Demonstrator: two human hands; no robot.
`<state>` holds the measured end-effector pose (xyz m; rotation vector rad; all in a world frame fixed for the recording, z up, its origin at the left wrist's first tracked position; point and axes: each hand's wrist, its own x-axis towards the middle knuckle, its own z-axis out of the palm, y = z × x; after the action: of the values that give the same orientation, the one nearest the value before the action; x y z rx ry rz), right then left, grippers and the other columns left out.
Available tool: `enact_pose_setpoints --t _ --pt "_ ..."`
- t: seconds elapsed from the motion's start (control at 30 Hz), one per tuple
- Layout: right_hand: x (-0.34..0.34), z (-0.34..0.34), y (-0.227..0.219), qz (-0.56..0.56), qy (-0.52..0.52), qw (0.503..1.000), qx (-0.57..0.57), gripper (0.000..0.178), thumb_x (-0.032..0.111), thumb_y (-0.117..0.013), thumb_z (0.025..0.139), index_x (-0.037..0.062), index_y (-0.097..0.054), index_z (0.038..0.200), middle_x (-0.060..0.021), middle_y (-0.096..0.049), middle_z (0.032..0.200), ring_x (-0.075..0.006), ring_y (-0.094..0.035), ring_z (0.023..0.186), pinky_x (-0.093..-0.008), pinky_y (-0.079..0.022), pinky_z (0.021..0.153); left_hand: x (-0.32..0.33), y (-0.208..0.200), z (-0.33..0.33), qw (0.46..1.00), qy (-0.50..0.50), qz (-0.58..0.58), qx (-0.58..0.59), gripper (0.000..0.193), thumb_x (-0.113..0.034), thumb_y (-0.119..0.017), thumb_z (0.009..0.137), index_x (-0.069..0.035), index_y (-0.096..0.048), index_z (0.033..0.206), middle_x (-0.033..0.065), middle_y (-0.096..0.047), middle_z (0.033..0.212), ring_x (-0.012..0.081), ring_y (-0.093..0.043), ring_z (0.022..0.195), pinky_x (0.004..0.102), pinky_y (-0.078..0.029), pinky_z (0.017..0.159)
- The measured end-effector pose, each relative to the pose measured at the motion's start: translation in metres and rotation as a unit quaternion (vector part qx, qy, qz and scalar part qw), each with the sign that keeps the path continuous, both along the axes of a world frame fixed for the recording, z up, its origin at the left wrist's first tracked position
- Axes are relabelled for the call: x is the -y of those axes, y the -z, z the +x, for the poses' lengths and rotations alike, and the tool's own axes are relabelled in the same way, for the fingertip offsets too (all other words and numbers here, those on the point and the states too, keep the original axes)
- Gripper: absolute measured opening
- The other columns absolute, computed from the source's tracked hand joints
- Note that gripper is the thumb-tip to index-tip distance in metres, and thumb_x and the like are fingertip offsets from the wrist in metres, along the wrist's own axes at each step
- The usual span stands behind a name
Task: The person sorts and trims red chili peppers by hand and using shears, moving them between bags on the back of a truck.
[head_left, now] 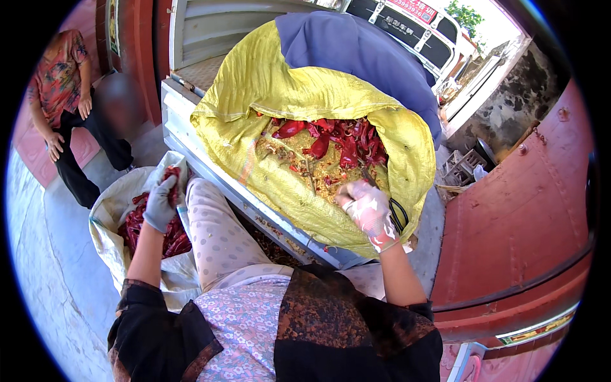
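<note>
My left hand (pixel 161 205), in a grey glove, is closed around dried red chili peppers (pixel 170 173) above a white woven sack (pixel 105 219). More dark red chili peppers (pixel 177 240) lie inside that sack. On the right, my right hand (pixel 369 210) wears a white and pink patterned glove. Its fingers are curled together at the near right part of a spread yellow woven sack (pixel 238 86); what they hold is hidden. Black loops (pixel 399 215) show beside this wrist, their kind unclear. Red chili peppers (pixel 349 153) lie on the yellow sack among pale seeds and bits (pixel 286 159).
The yellow sack rests on a vehicle's cargo bed (pixel 181 114), with a dark blue cloth (pixel 350 38) behind it. A seated person (pixel 63 95) is at the far left. A red metal door (pixel 515 210) stands on the right. My knee (pixel 216 223) is between the sacks.
</note>
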<state>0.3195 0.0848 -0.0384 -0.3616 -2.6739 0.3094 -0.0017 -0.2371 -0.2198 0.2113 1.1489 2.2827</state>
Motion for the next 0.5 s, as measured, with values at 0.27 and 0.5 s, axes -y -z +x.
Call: enact_pose_setpoints --t 0.27,0.5 --pt "-0.150 -0.057 0.064 0.043 0.007 0.998 0.048 0.055 0.013 -0.057 0.079 0.0178 -0.043 0.132 -0.0068 -0.046 0.130 -0.0250 -0.053 0.107 -0.0358 -0.046 0.086 0.134 0.099 -0.056 0.813 -0.310 -0.493 -0.002 0.062 -0.023 -0.070 0.072 -0.009 -0.041 0.125 0.0103 -0.054 0.107 0.0244 -0.055 0.093 0.0406 -0.047 0.073" --pt "-0.086 -0.057 -0.009 0.180 0.055 0.980 0.067 0.051 0.019 -0.062 0.077 0.0166 -0.049 0.126 -0.0072 -0.052 0.124 -0.0250 -0.056 0.105 -0.0358 -0.046 0.089 0.121 0.068 -0.033 0.633 -0.323 -0.662 -0.237 0.083 -0.023 -0.070 0.068 -0.003 -0.027 0.137 0.0214 -0.035 0.136 0.0364 -0.044 0.118 0.0385 -0.036 0.099"
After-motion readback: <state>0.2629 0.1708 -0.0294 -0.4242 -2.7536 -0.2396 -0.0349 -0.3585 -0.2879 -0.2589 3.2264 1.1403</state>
